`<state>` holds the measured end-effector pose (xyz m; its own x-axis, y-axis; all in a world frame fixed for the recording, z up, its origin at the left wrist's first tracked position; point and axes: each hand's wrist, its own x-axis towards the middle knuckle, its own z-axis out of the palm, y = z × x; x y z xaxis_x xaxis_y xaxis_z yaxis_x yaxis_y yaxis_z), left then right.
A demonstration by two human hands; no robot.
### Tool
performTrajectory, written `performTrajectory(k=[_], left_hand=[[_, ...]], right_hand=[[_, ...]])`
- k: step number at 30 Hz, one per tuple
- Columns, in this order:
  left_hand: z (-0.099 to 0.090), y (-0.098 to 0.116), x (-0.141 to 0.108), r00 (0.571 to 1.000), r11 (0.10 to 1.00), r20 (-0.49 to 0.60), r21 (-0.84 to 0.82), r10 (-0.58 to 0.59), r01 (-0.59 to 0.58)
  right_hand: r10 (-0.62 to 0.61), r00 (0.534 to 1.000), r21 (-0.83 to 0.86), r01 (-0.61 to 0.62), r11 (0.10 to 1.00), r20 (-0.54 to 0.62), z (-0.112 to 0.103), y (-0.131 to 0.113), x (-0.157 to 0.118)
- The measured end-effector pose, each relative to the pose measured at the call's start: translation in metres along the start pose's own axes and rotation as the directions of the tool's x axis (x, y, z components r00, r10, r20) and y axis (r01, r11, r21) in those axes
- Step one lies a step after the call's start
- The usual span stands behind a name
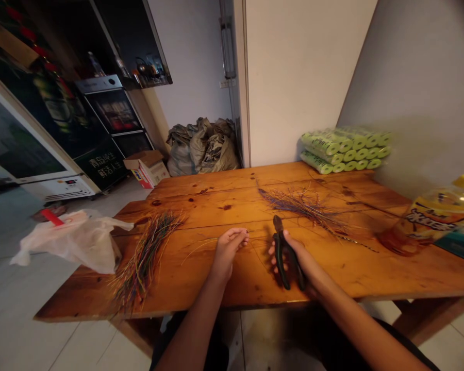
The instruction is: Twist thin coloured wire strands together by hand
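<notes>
Above the middle of the wooden table (232,288), my left hand (231,245) is closed in a pinch on a thin wire (199,247), whose length trails off to the left. Dark-handled pliers (280,255) are gripped in my right hand (296,257), jaws pointing away from me and handles slightly spread. To the left lies a thick bundle of many-coloured wires (149,255). Beyond my right hand is a looser bundle of blue and copper-toned wires (301,203), with strands fanning to the right.
A white plastic bag (77,239) sits at the table's left edge. On the right lies a large bottle of amber drink (429,219) beside a teal box (460,242). Green-wrapped rolls (344,149) are stacked at the back right. Sacks (204,147) and a cardboard box (149,167) stand behind.
</notes>
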<state>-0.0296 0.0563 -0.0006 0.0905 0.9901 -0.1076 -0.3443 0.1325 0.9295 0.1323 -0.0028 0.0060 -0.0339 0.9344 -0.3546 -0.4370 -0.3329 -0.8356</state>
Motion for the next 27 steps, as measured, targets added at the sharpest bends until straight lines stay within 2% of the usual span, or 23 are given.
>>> performTrajectory(k=[5, 8, 12, 17, 22, 25, 27], left_hand=[[-0.003, 0.004, -0.002, 0.998, 0.996, 0.034, -0.074, -0.047, 0.05], [-0.001, 0.005, -0.005, 0.989, 0.998, 0.134, -0.013, -0.058, 0.06], [0.003, 0.003, -0.01, 0.974, 0.995, 0.214, 0.078, -0.069, 0.054], [0.008, 0.003, -0.014, 0.958, 0.993, 0.271, 0.088, -0.098, 0.077], [0.006, 0.005, -0.013, 0.943, 0.993, 0.311, 0.034, -0.119, 0.114], [0.004, 0.003, -0.012, 0.944, 0.988, 0.303, -0.038, -0.131, 0.149], [0.004, 0.001, -0.012, 0.946, 0.991, 0.304, -0.033, -0.115, 0.131]], right_hand=[[-0.103, 0.994, 0.17, 0.106, 0.98, -0.027, -0.016, -0.02, 0.0], [-0.097, 0.995, 0.194, 0.094, 0.977, 0.008, -0.021, -0.027, -0.004], [-0.106, 0.978, 0.168, 0.075, 0.983, 0.18, -0.018, -0.028, -0.011], [-0.042, 0.933, 0.039, 0.03, 0.999, 0.358, -0.013, -0.021, -0.013], [-0.06, 0.928, -0.029, 0.076, 0.997, 0.369, -0.01, -0.014, -0.011], [-0.072, 0.924, -0.001, 0.078, 0.997, 0.376, -0.01, -0.015, -0.008], [-0.073, 0.923, 0.042, 0.062, 0.997, 0.379, -0.009, -0.016, -0.006]])
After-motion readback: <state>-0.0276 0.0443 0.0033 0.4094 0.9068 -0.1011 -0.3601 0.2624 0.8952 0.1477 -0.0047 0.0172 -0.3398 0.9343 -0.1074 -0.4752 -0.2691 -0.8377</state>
